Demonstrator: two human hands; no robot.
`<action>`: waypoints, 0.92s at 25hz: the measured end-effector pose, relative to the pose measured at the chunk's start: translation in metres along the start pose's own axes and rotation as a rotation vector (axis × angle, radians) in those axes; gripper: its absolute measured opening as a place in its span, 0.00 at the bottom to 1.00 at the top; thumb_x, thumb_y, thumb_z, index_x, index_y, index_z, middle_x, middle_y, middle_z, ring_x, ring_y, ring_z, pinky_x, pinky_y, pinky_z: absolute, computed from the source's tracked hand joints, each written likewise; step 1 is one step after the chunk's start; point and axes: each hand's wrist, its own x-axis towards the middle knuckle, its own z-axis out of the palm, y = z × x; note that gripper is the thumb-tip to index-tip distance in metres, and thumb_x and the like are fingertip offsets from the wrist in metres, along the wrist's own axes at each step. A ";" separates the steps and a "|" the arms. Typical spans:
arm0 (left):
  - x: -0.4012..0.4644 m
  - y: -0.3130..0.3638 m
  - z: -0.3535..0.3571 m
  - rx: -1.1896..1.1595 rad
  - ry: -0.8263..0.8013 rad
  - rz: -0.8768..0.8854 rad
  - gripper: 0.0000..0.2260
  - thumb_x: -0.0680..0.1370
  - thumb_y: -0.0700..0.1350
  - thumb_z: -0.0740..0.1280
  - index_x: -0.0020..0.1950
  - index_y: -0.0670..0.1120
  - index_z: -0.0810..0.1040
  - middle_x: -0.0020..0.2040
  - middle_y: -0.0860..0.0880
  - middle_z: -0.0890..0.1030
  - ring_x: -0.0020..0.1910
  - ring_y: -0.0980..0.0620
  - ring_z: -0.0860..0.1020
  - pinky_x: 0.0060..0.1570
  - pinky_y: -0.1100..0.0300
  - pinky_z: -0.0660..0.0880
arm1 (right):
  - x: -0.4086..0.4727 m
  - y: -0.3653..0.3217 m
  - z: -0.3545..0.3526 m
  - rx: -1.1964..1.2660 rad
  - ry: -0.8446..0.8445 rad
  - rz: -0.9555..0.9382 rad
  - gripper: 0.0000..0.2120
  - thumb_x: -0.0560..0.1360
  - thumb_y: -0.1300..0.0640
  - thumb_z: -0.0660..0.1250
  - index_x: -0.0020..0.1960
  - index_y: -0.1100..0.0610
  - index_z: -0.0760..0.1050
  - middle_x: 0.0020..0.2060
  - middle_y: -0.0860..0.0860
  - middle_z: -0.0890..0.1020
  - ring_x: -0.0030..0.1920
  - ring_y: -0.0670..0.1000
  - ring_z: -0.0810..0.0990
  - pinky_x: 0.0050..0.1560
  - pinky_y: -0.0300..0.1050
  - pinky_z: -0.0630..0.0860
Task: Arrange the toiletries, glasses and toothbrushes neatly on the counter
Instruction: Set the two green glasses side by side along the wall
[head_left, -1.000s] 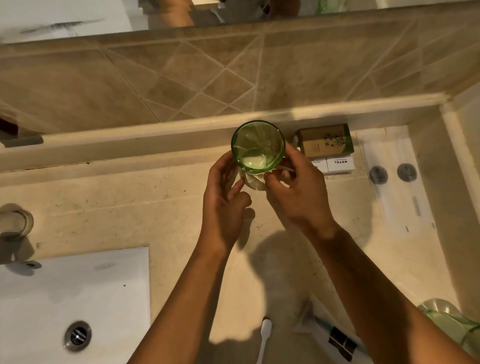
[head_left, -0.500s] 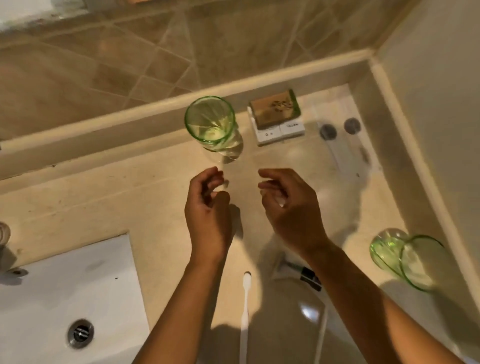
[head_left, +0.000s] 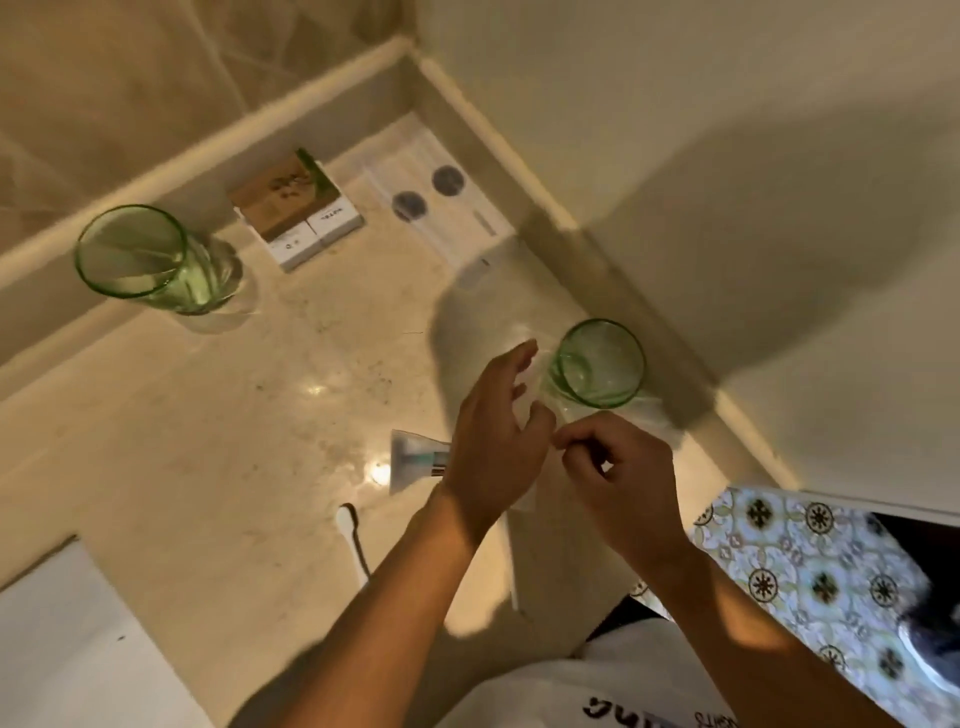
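One green glass (head_left: 135, 254) stands upright at the back left of the beige counter (head_left: 234, 415), with neither hand on it. A second green glass (head_left: 597, 369) sits by the right wall inside crinkled clear plastic wrap (head_left: 644, 421); whether it is upright or tilted I cannot tell. My left hand (head_left: 493, 441) hovers just left of it, fingers spread and touching the wrap. My right hand (head_left: 618, 483) is in front of the glass, thumb and forefinger pinched on the wrap's edge. A white toothbrush (head_left: 347, 525) and a packaged toothbrush kit (head_left: 415, 460) lie near my left wrist.
Stacked soap boxes (head_left: 296, 213) and a clear packet with two dark discs (head_left: 431, 197) lie in the back corner. The white sink (head_left: 62, 649) is at the lower left. The wall (head_left: 727, 208) closes the right side, and patterned floor tiles (head_left: 831, 571) show beyond the counter's end.
Both hands have left the first glass standing at the back and moved right to the second, wrapped glass. The view has swung right with them.
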 end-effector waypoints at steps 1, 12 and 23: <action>0.005 0.000 0.005 0.040 -0.019 0.001 0.27 0.77 0.40 0.64 0.77 0.46 0.69 0.74 0.51 0.74 0.72 0.57 0.72 0.72 0.58 0.70 | -0.004 0.006 -0.004 0.021 0.011 0.012 0.12 0.70 0.63 0.66 0.41 0.48 0.83 0.36 0.41 0.83 0.38 0.43 0.82 0.38 0.27 0.70; 0.026 0.002 0.017 -0.033 -0.064 -0.072 0.26 0.72 0.40 0.65 0.71 0.48 0.75 0.65 0.53 0.81 0.65 0.61 0.77 0.62 0.65 0.77 | 0.033 0.035 -0.013 0.108 0.085 0.256 0.18 0.72 0.63 0.70 0.59 0.49 0.77 0.38 0.39 0.82 0.39 0.35 0.81 0.36 0.25 0.72; 0.029 0.022 -0.032 -0.075 0.127 -0.026 0.29 0.73 0.35 0.63 0.76 0.44 0.72 0.69 0.49 0.79 0.64 0.57 0.78 0.56 0.62 0.80 | 0.070 -0.015 0.000 0.213 -0.081 0.030 0.26 0.69 0.58 0.73 0.60 0.34 0.73 0.47 0.37 0.84 0.41 0.41 0.84 0.39 0.27 0.76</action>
